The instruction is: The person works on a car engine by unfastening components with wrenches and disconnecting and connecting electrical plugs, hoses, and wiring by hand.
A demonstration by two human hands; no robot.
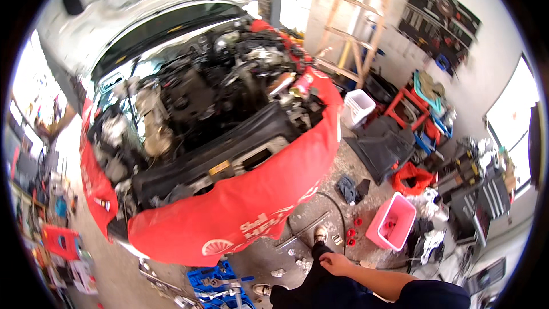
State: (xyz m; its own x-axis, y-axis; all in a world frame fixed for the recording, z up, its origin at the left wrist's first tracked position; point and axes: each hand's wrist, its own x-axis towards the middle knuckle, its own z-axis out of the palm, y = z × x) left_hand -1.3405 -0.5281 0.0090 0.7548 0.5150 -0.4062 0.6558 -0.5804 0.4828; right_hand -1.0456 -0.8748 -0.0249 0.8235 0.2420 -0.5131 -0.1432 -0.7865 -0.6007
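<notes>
Filling the left and middle of the view, a white car (pixel 229 143) stands just ahead of the person, wearing a red cover (pixel 240 214) draped over its front edge and sides. Beyond it, a wooden ladder (pixel 359 4) stands near the wall. Inside the car's front, the engine (pixel 191 94) lies bare. Below the cover, a blue tool case (pixel 201 277) sits on the floor; a pink bin (pixel 406 222) stands to the right. By the dark trousers (pixel 311 272) hangs the right hand (pixel 334 264), fingers loosely curled; I cannot tell whether it holds anything.
</notes>
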